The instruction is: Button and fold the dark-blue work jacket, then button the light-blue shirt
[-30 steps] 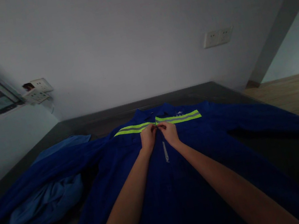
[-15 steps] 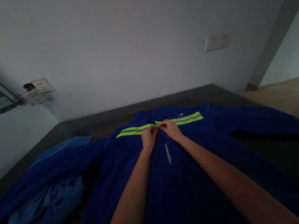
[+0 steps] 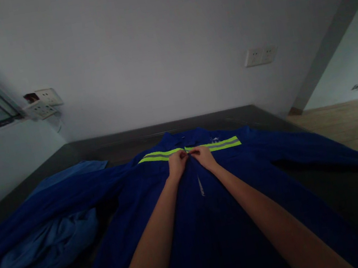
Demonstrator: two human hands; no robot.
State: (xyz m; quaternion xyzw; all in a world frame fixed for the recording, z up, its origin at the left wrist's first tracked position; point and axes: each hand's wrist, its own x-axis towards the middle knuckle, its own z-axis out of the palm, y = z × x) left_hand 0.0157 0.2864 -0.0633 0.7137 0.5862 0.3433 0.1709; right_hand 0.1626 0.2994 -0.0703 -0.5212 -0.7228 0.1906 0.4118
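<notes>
A dark blue work jacket lies spread front-up on a dark table, sleeves stretched out to both sides. A yellow-green reflective band crosses its chest. My left hand and my right hand meet at the jacket's front opening just below the band. Both hands are closed in a pinch on the two front edges of the jacket. A short pale strip shows on the placket below my hands.
A lighter blue garment lies crumpled on the table's left. Wall sockets sit on the back wall, and more sockets sit near a window at left. Wooden floor lies past the table's right edge.
Both hands stay pinched at the same spot on the jacket front, with only small finger shifts. The view has drifted slightly.
</notes>
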